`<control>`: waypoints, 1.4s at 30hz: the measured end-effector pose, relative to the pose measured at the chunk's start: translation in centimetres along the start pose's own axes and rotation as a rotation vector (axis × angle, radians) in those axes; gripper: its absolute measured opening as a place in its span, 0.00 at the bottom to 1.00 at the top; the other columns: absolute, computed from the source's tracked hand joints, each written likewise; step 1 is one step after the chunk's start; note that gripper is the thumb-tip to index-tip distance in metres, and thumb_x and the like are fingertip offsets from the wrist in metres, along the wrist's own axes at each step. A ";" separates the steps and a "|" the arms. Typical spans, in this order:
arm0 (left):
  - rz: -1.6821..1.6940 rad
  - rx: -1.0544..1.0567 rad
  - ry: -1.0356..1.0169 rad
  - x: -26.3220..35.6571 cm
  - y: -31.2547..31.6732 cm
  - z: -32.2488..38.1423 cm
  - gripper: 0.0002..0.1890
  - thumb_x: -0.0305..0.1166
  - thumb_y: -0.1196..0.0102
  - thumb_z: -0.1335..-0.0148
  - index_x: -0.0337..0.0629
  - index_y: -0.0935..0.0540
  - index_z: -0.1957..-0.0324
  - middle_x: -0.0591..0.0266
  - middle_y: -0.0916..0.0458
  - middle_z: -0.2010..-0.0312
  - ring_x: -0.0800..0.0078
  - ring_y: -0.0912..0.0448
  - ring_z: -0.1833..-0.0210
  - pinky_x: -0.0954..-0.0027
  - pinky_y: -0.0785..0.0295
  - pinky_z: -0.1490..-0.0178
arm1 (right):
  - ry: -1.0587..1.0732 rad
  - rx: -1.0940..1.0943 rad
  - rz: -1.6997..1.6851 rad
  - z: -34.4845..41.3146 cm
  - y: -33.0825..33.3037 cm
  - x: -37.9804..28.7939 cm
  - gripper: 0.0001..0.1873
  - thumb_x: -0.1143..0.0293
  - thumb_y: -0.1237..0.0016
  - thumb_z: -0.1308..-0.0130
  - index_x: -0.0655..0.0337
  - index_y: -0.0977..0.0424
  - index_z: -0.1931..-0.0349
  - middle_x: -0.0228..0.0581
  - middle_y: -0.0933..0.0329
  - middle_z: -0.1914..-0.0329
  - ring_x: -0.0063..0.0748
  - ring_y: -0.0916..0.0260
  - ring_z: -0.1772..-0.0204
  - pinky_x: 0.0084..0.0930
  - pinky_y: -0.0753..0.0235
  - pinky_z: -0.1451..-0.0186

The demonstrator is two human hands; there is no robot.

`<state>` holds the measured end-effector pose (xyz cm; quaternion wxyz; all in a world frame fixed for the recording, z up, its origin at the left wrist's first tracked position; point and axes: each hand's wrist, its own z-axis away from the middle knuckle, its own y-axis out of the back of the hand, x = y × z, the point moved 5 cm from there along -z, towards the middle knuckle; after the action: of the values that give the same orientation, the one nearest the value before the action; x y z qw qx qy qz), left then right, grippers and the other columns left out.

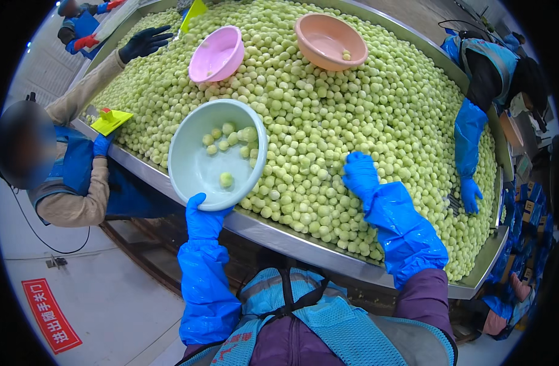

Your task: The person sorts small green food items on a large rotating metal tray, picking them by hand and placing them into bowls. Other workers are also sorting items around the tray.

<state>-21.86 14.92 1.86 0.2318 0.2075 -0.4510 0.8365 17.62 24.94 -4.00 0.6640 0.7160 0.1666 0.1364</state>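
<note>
My left hand (205, 217), in a blue glove, grips the near rim of a pale blue plastic basin (188, 160). The basin tilts over the metal table's near edge, with several round green vegetables (226, 179) inside it. My right hand (362, 176), also blue-gloved, rests on the heap of green balls (302, 183) right of the basin. Its fingers are curled down, and whether one holds a ball is hidden. Beyond the basin, a pink basin (217, 55) and an orange basin (331, 42) lie on the heap, each with a few balls.
A steel rim (279, 242) borders the heap in front of me. At the left, a co-worker (73, 174) reaches over the heap beside a yellow-green scraper (111, 121). Another co-worker's gloved hand (470, 194) touches the heap at right. A further yellow-green tool (193, 14) stands at the far side.
</note>
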 end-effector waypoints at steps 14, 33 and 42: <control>-0.012 0.019 -0.041 -0.4 1.2 -0.9 0.41 0.36 0.46 0.47 0.39 0.45 0.30 0.42 0.38 0.34 0.42 0.35 0.34 0.38 0.30 0.40 | -0.153 -0.131 -0.462 5.5 6.8 1.9 0.19 0.69 0.39 0.46 0.53 0.23 0.52 0.41 0.25 0.45 0.46 0.30 0.42 0.40 0.31 0.40; -0.025 0.013 -0.016 -0.7 0.4 -1.4 0.41 0.35 0.46 0.47 0.39 0.45 0.30 0.41 0.39 0.34 0.40 0.34 0.35 0.39 0.29 0.40 | -0.044 -0.601 -0.568 0.0 -1.0 -19.6 0.10 0.68 0.55 0.38 0.59 0.22 0.63 0.52 0.22 0.59 0.53 0.23 0.57 0.48 0.23 0.57; -0.142 0.011 -0.001 -1.8 1.2 -2.2 0.40 0.30 0.45 0.47 0.37 0.45 0.31 0.43 0.39 0.34 0.42 0.36 0.34 0.40 0.34 0.35 | 0.045 -0.142 -0.774 -0.1 9.6 -9.7 0.20 0.52 0.36 0.50 0.53 0.21 0.62 0.36 0.26 0.64 0.37 0.24 0.65 0.33 0.26 0.64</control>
<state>-21.38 15.86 -1.08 0.2893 0.2406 -0.4306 0.8203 9.34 20.36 5.83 0.7104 0.5494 0.4290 -0.0973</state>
